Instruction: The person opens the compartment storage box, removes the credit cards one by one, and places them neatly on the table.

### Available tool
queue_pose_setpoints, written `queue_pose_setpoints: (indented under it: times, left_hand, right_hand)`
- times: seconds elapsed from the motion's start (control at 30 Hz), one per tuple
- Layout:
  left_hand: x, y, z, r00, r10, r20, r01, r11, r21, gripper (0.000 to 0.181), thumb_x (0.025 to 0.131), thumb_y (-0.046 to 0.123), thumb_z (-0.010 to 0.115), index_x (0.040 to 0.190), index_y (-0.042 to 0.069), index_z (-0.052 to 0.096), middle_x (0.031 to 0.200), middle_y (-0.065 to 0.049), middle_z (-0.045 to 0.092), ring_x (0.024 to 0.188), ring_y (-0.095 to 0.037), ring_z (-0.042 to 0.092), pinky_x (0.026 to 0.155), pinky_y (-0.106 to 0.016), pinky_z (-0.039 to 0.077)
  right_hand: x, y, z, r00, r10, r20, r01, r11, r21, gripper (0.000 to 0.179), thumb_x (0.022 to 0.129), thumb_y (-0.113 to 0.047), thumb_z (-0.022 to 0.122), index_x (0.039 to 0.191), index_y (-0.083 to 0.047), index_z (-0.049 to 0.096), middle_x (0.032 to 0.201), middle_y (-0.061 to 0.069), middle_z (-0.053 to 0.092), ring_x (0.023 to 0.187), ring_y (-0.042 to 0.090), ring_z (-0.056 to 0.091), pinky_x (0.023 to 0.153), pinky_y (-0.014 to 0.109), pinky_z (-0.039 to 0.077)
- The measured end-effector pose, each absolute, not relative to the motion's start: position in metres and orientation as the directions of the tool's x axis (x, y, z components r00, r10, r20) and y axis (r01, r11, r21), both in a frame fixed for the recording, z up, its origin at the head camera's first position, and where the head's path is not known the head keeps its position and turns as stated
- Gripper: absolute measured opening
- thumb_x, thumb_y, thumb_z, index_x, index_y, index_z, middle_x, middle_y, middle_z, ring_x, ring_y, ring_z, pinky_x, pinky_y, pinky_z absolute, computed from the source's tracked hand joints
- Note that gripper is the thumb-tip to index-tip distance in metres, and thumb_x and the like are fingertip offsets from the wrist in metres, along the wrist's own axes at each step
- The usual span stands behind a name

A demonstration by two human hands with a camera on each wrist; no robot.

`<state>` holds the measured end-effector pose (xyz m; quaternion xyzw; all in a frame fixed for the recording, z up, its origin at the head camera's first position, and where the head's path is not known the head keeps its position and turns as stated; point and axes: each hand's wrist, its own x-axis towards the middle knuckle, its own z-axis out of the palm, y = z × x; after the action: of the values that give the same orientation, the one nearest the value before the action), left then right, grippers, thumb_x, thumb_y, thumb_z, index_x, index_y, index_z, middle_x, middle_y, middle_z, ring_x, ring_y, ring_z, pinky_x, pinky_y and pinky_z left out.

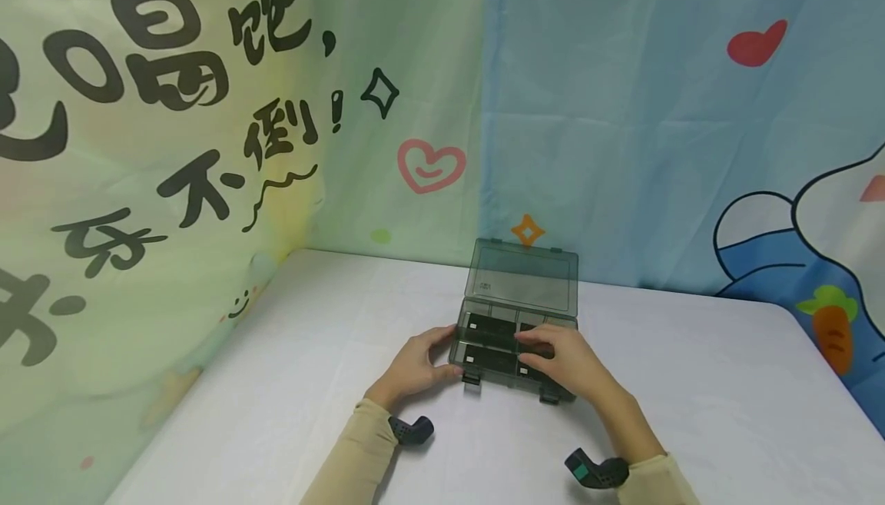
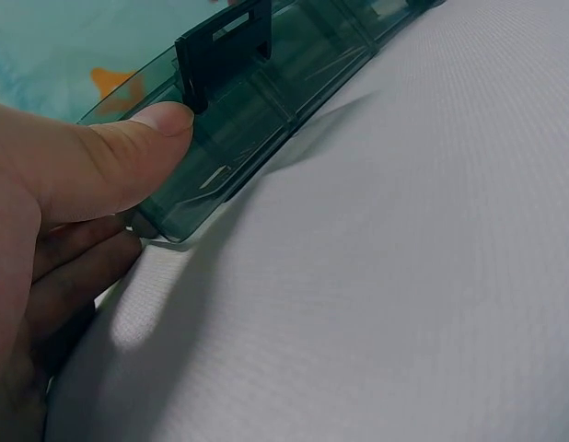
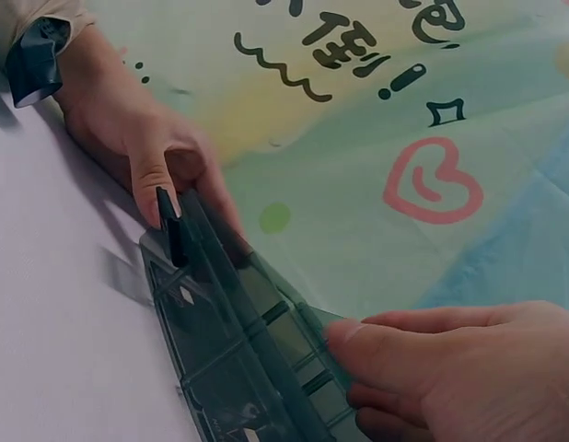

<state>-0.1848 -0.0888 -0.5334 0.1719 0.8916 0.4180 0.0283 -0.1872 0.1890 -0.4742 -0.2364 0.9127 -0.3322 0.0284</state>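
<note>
A translucent dark green storage box (image 1: 492,378) lies on the white table, its hinged lid (image 1: 523,278) raised at the back. Black rectangular pieces (image 1: 491,327) with small white marks sit in its compartments. At the box's left end, my left hand (image 1: 418,363) grips it, the thumb on the front corner beside a black latch (image 2: 225,41) and the other fingers behind. My right hand (image 1: 568,355) is over the right-hand compartments, its thumb and fingers bent down towards the black pieces. Whether anything is between those fingertips is hidden in both the head and right wrist views.
A white cloth covers the table (image 1: 228,420). Close behind the box hang printed fabric sheets (image 1: 622,144), green on the left and blue on the right. Each wrist carries a black camera mount (image 1: 412,431). The second latch (image 1: 549,396) hangs at the box's front right.
</note>
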Motion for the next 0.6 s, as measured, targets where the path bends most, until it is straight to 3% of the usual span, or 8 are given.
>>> queue_pose_setpoints:
  times: [0.3, 0.6]
  left_hand:
    - [-0.185, -0.089, -0.535, -0.937, 0.333, 0.102, 0.292, 0.591, 0.752, 0.076, 0.077, 0.035, 0.076, 0.141, 0.010, 0.045, 0.142, -0.006, 0.050, 0.135, -0.024, 0.044, 0.115, -0.043, 0.032]
    - [-0.185, -0.089, -0.534, -0.938, 0.331, 0.099, 0.289, 0.596, 0.749, 0.077, 0.077, 0.037, 0.076, 0.142, 0.011, 0.044, 0.143, -0.005, 0.050, 0.135, -0.024, 0.044, 0.115, -0.043, 0.032]
  right_hand:
    - [-0.187, 0.186, -0.478, -0.885, -0.461, 0.060, -0.414, 0.721, -0.556, 0.037, 0.084, -0.021, 0.072, 0.119, -0.012, 0.066, 0.113, 0.003, 0.068, 0.096, 0.017, 0.067, 0.079, 0.031, 0.058]
    - [-0.184, 0.178, -0.478, -0.869, -0.489, 0.068, -0.462, 0.757, -0.462, 0.037, 0.083, -0.022, 0.072, 0.118, -0.011, 0.067, 0.117, 0.008, 0.068, 0.105, 0.025, 0.066, 0.085, 0.039, 0.057]
